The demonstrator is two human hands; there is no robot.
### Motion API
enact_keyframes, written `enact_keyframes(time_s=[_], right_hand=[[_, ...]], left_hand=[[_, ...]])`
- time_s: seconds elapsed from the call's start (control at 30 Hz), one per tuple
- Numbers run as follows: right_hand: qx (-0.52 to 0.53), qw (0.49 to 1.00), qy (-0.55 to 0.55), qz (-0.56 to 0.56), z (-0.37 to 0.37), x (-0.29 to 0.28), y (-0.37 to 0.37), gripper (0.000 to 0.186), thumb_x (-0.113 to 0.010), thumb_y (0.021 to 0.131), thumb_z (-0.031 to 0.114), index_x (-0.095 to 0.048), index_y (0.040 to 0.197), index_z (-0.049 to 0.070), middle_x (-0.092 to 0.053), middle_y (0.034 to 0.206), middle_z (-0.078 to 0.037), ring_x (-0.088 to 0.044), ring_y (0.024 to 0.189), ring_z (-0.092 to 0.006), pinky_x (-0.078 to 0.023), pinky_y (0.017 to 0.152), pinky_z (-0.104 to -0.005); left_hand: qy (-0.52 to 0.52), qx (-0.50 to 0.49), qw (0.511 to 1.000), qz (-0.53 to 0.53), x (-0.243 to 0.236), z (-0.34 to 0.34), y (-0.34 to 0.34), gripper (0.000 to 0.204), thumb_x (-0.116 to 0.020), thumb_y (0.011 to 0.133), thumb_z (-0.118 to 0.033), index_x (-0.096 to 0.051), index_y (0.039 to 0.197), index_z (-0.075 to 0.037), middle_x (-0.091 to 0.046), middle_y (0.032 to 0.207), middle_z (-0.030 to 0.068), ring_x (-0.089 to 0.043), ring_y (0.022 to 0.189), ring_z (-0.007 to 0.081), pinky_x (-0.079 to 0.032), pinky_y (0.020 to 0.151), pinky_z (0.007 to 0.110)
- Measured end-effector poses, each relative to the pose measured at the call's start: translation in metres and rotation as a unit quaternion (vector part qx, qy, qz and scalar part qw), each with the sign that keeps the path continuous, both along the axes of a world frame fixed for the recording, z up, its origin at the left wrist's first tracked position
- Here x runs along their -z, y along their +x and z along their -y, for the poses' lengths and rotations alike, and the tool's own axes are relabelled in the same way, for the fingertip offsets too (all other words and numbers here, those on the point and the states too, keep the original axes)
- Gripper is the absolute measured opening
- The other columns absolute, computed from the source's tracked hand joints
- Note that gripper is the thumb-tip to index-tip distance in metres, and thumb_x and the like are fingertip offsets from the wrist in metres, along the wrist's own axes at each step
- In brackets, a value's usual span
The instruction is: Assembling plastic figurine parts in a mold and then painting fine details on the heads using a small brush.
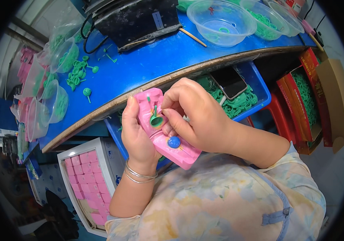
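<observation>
Beside the blue desk (139,66), the right hand (198,110) hung curled, its grip closed or not, I couldn't tell! The left hand (135,134) had its grip clamped on the pink mould (159,137), a green cup (155,120) and blue dome (174,142) in it!

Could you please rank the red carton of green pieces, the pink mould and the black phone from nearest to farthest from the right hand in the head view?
From the right hand:
1. Pink mould: right up against it, leftward.
2. Black phone: ahead, slightly right.
3. Red carton of green pieces: far right.
</observation>
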State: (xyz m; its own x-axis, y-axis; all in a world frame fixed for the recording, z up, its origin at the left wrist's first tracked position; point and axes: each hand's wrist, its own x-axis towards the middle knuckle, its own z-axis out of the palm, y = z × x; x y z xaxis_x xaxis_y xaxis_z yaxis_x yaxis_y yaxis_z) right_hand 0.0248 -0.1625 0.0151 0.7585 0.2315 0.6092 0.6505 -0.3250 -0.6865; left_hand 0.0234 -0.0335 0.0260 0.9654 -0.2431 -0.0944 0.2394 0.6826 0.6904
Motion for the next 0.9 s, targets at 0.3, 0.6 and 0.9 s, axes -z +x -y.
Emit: enact_keyframes(time_s=[0.3, 0.6, 0.9], right_hand=[[-0.079, 0.986, 0.067, -0.131, 0.001, -0.016, 0.005, 0.011, -0.057, 0.070, -0.002, -0.047, 0.073, 0.000, -0.051, 0.067, -0.008, -0.054, 0.056, -0.0139, -0.043, 0.049, -0.0240], [-0.100, 0.919, 0.279, -0.259, -0.012, -0.007, 0.005, 0.013, -0.057, 0.066, -0.003, -0.046, 0.065, 0.002, -0.050, 0.062, -0.004, -0.047, 0.054, -0.0060, -0.040, 0.048, -0.0217], [-0.117, 0.859, 0.373, -0.331, -0.013, -0.004, 0.000, 0.012, -0.056, 0.071, -0.005, -0.045, 0.072, 0.001, -0.054, 0.072, -0.007, -0.055, 0.061, -0.0086, -0.046, 0.054, -0.0221]], left_hand=[[0.087, -0.051, 0.992, 0.080, 0.005, -0.002, -0.001, 0.038, -0.030, 0.091, -0.035, -0.050, 0.087, -0.002, -0.053, 0.071, 0.0066, -0.048, 0.057, 0.0110, -0.039, 0.051, 0.023], [0.183, -0.114, 0.966, 0.145, 0.012, -0.008, 0.004, 0.036, -0.031, 0.091, -0.031, -0.050, 0.091, -0.001, -0.053, 0.076, 0.0068, -0.048, 0.064, 0.0097, -0.039, 0.056, 0.021], [0.164, -0.148, 0.964, 0.147, 0.013, -0.008, 0.004, 0.041, -0.030, 0.091, -0.035, -0.050, 0.095, 0.000, -0.053, 0.080, 0.0089, -0.050, 0.064, 0.0130, -0.041, 0.055, 0.025]])
